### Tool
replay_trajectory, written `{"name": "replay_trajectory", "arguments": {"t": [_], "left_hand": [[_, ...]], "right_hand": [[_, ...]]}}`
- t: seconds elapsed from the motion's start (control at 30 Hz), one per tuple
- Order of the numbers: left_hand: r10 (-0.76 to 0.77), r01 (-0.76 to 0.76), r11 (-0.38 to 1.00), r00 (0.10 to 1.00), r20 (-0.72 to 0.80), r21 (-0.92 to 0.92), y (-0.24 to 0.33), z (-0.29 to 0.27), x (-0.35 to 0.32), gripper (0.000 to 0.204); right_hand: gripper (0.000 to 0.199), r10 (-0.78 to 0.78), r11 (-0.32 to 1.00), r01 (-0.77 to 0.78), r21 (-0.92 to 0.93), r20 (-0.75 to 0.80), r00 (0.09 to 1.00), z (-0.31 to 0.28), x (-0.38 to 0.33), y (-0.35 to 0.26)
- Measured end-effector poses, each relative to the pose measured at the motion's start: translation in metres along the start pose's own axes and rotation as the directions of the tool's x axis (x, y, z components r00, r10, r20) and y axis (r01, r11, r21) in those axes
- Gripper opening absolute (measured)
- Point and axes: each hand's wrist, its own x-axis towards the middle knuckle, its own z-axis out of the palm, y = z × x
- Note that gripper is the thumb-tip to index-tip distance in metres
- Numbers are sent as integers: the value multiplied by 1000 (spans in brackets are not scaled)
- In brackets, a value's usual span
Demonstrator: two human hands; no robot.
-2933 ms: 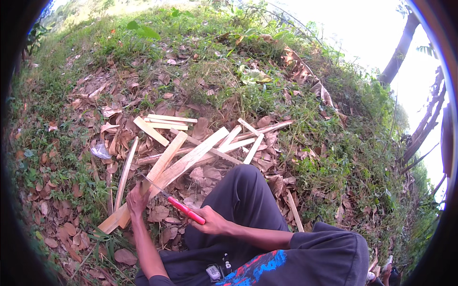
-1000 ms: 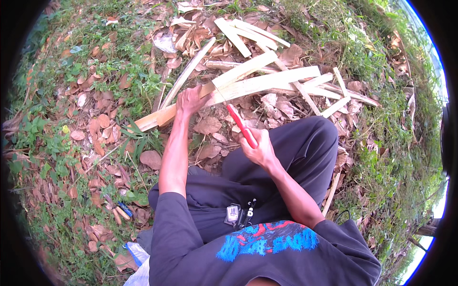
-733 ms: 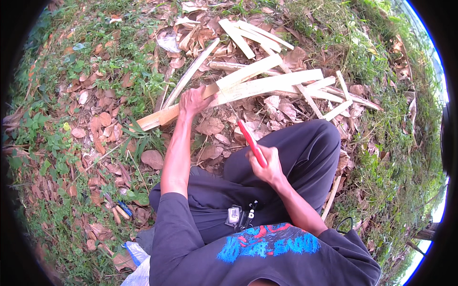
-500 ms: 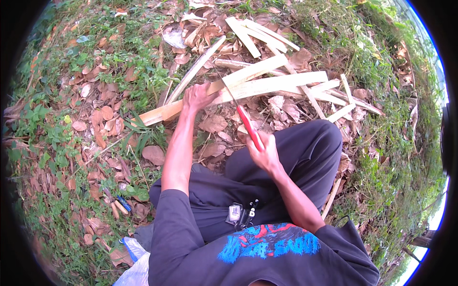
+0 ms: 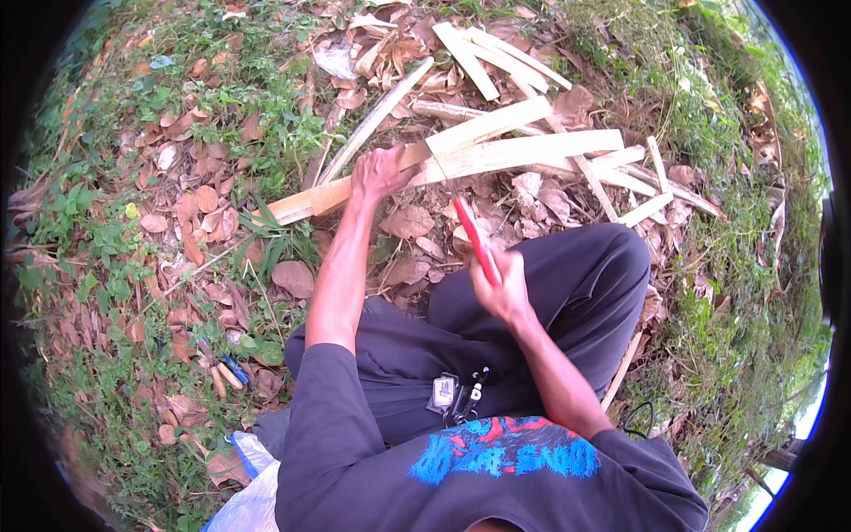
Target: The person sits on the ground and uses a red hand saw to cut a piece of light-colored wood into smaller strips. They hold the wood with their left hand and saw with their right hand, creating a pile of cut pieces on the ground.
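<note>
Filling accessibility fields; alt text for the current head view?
Outdoors, a right hand grips a thin-bladed, red-handled tool at a pale wooden board, which the left hand holds. Other wooden strips lie around on dry leaves and green plants. Dark trousers show a bent knee beside the right hand.

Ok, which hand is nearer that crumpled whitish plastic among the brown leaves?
Left. The left hand is this side of the plastic, slightly rightward; the right hand, gripping a slim red tool handle, is farther back and right.

Gap between hands [image 5: 380, 174], knee [image 5: 612, 262] rightward
</note>
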Motion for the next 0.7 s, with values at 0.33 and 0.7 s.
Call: {"name": "replay_trajectory", "arguments": {"t": [0.33, 0.7], "left_hand": [[-9, 8, 1000, 1000, 27, 23, 4, -8, 6, 67], [7, -7, 1000, 1000, -5, -30, 10, -11, 3, 61]], "right_hand": [[17, -46, 999, 46, -18, 7, 999, 1, 4, 4], [14, 107, 994, -108, 22, 62, 992, 2, 29, 5]]}}
